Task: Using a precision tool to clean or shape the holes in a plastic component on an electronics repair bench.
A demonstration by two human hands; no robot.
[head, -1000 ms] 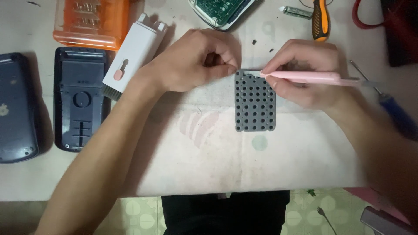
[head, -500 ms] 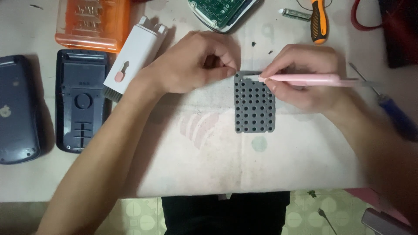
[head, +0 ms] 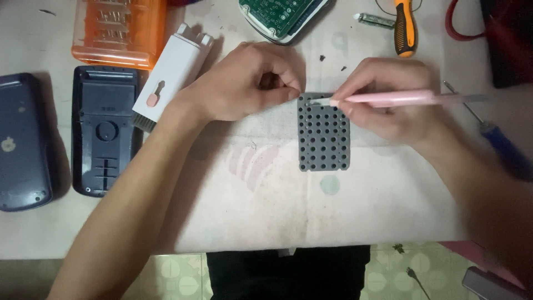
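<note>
A grey rubber keypad mat [head: 324,140] full of round holes lies flat on a white cloth [head: 311,205]. My left hand [head: 247,83] pinches the mat's top left corner between thumb and forefinger. My right hand [head: 388,103] grips a thin pink pen-shaped tool [head: 388,99] held level, its pale tip resting on the mat's top edge near my left fingertips.
Left of the cloth lie two dark blue casing halves [head: 105,136] [head: 22,141], a white cleaning tool [head: 172,72] and an orange bit case [head: 119,30]. A green circuit board [head: 280,14], an orange-handled tool [head: 405,28] and a blue screwdriver [head: 502,147] lie behind and to the right.
The pink tool's tip has shifted slightly left along the mat's top edge. My left hand keeps its pinch on the corner.
</note>
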